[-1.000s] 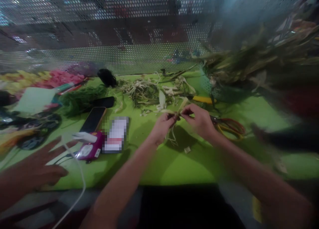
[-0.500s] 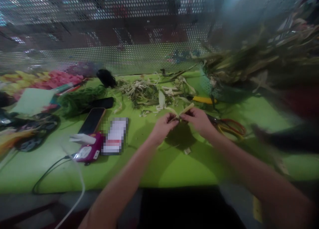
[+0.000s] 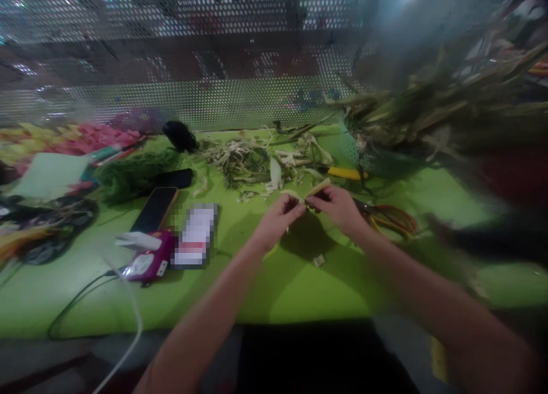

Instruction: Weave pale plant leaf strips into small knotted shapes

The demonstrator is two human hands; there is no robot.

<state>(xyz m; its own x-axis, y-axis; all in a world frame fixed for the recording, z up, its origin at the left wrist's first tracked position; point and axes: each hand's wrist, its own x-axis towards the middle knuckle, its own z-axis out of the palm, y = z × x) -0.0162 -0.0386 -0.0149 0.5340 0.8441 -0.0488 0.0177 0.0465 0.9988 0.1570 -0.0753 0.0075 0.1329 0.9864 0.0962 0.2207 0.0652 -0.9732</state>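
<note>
A pale yellow-green strip of husk (image 3: 319,187) is pinched between my two hands above the green table. My left hand (image 3: 281,216) holds its near end with thumb and forefinger. Almost touching it, my right hand (image 3: 336,205) is closed on the same strip, whose tip sticks up past the fingers. Where the fingertips meet, detail is blurred. Scissors (image 3: 391,220) with red and yellow handles lie just right of my right hand. Behind the hands spreads a heap of dry husk scraps (image 3: 244,160), with a yellow-handled tool (image 3: 347,173) beside it.
A green basket (image 3: 353,143) heaped with long dry leaves (image 3: 428,111) stands at the right. To the left lie a dark phone (image 3: 154,208), a lit phone (image 3: 196,234) and a purple device (image 3: 149,262) with a cable. Green netting (image 3: 137,174) and pink flowers (image 3: 107,137) sit behind.
The view has shifted slightly, so most things sit a little further left. My hands keep their pinch on the husk strip, with the fingertips slightly closer together.
</note>
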